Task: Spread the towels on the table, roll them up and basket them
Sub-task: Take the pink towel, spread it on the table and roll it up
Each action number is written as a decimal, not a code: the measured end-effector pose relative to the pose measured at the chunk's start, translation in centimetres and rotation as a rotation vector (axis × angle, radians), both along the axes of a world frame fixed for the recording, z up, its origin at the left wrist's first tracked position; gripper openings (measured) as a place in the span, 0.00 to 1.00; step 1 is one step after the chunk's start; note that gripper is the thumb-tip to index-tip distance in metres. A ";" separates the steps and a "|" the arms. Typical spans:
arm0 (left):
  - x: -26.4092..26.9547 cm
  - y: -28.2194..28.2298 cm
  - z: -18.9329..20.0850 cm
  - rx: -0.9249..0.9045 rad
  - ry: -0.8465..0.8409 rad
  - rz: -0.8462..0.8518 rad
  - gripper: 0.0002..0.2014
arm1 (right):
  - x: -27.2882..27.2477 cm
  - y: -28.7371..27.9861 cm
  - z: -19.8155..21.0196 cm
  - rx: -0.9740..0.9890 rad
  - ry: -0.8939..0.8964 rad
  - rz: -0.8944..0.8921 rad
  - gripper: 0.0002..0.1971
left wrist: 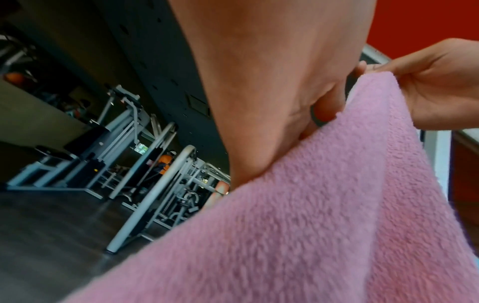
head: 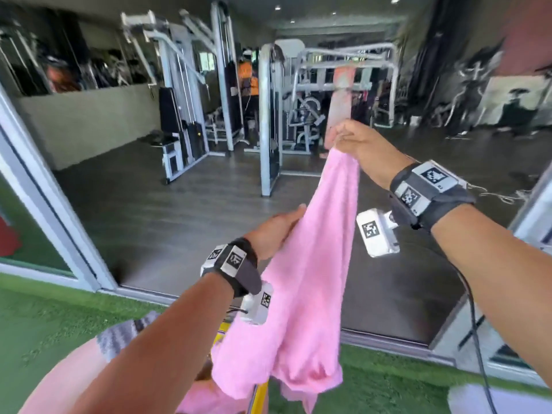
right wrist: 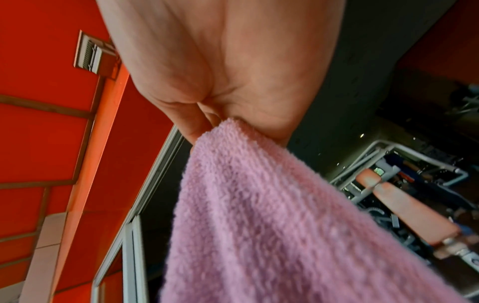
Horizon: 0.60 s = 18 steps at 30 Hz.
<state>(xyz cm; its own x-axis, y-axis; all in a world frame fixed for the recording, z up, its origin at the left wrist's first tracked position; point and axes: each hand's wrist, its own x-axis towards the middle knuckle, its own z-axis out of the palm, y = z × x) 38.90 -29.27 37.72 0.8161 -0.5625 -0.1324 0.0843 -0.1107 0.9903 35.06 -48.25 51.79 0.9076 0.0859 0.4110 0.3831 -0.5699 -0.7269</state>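
Observation:
A pink terry towel (head: 304, 294) hangs in the air in front of me, bunched and folded at its lower end. My right hand (head: 352, 141) pinches its top corner high up, as the right wrist view shows with the towel (right wrist: 259, 225) coming out of the closed fingers of that hand (right wrist: 233, 71). My left hand (head: 277, 228) grips the towel's left edge lower down. In the left wrist view the towel (left wrist: 311, 225) drapes over the curled fingers of my left hand (left wrist: 259, 82), and my right hand (left wrist: 440, 92) holds the corner above.
Another pink towel with grey stripes (head: 125, 336) lies at the lower left on green turf (head: 44, 339). A yellow edge (head: 260, 395) shows under the hanging towel, a white object (head: 484, 398) at the lower right. Beyond a sliding door track (head: 388, 339) stand gym machines (head: 268, 115).

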 end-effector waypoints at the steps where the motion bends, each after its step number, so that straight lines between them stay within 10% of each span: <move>1: -0.6 -1.5 0.8 -0.024 0.006 -0.046 0.25 | -0.6 -1.3 0.5 0.008 -0.018 -0.017 0.11; 8: -1.1 -7.2 2.6 -0.166 -0.099 -0.079 0.05 | -4.1 -11.1 -2.6 0.028 0.056 -0.182 0.07; 13: 0.3 -9.9 6.1 0.004 -0.517 0.049 0.13 | -5.2 -14.3 -9.2 -0.030 0.294 -0.245 0.38; 18: 0.1 -15.2 10.0 0.240 -0.832 -0.063 0.10 | -5.3 -13.8 -10.1 0.355 0.277 -0.070 0.14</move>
